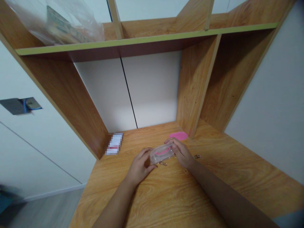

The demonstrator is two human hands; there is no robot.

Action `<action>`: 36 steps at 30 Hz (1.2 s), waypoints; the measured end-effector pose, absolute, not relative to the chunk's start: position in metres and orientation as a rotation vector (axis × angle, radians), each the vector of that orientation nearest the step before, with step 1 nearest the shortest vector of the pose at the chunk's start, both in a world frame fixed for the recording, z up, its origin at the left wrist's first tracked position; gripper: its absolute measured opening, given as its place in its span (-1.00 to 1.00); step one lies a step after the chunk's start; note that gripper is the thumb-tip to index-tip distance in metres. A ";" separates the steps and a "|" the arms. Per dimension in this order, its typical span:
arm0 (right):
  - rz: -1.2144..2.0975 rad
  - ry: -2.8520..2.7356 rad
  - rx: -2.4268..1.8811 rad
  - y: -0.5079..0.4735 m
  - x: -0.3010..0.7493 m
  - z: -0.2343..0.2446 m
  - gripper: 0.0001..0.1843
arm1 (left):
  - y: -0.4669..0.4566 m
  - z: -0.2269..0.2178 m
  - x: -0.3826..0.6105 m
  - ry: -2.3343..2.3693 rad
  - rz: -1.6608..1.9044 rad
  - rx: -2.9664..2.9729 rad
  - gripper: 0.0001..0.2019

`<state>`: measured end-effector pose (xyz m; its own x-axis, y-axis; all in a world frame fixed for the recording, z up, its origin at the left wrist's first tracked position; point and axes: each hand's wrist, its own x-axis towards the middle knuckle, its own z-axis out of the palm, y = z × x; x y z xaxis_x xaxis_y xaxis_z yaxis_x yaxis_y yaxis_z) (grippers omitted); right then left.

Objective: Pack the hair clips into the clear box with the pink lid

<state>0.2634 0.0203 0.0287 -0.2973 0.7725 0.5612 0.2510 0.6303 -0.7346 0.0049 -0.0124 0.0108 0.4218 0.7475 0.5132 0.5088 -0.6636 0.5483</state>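
While two bare hands grip it between them, a clear plastic pouch point(162, 153) with something pink inside appears at the centre of the head view; whether it touches the wood-grain desktop point(228, 186) beneath cannot be told. The left hand point(140, 166) curls around the pouch's left end, and the right hand point(181, 153) wraps its right end. The hands are apart, each clamped on the pouch.

Just beyond the pouch lies a flat pink oval pad point(178, 136). A small metal clip point(162, 163) lies just in front of the pouch, and a second metal clip point(198, 156) lies to its right, beyond the right hand. Well to the left of the pouch, a white packet point(114, 144), too blurred to read, lies against a wooden side panel point(66, 104). Behind and above the pouch runs a wooden shelf point(118, 42) with an olive-green edge, bearing a clear plastic bag point(78, 19) around a printed item. Far to the left of the pouch, a grey wall plate point(21, 106) shows a blue cable.
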 end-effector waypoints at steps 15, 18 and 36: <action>0.586 -1.836 -0.737 0.020 0.266 0.028 -0.50 | -0.011 0.008 0.002 1.122 1.183 2.414 -0.46; 0.599 -1.837 -0.736 0.019 0.266 0.031 -0.50 | -0.010 0.006 0.002 1.142 1.230 2.424 -0.46; 0.631 -1.689 -0.816 0.029 0.268 0.019 -0.56 | -0.016 0.013 0.006 1.140 1.141 2.470 -0.46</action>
